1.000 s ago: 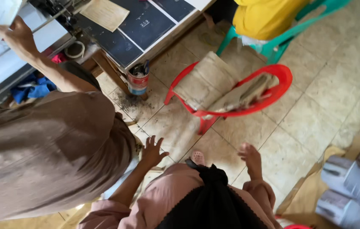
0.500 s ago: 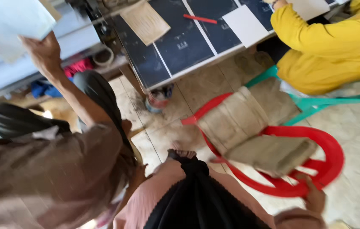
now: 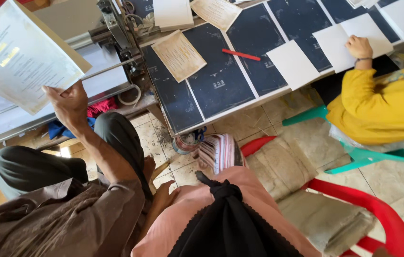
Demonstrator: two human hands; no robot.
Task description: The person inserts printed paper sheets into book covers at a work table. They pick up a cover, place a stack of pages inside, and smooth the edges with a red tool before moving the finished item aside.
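Note:
My left hand [image 3: 163, 196] hangs low beside my pink garment [image 3: 197, 214], fingers loosely apart and holding nothing. It is close to the dark trouser leg of a seated co-worker in a brown shirt [image 3: 68, 219]. My right hand is out of view. A black scarf [image 3: 230, 223] falls down my front. The co-worker's raised hand [image 3: 71, 102] holds up a printed sheet of paper [image 3: 23, 52].
A table of dark panels [image 3: 221, 81] carries white sheets [image 3: 293, 64], tan papers [image 3: 179, 54] and a red pen [image 3: 241, 54]. A person in yellow [image 3: 383, 104] sits at it on a green chair [image 3: 354, 157]. A red chair [image 3: 383, 214] holds grey sacking. A tin can [image 3: 186, 142] stands on the tiled floor.
The view has swung up from the floor toward the table. My hands, first spread over the tiles, have dropped back; the right one has left the view. The co-worker's paper is raised higher.

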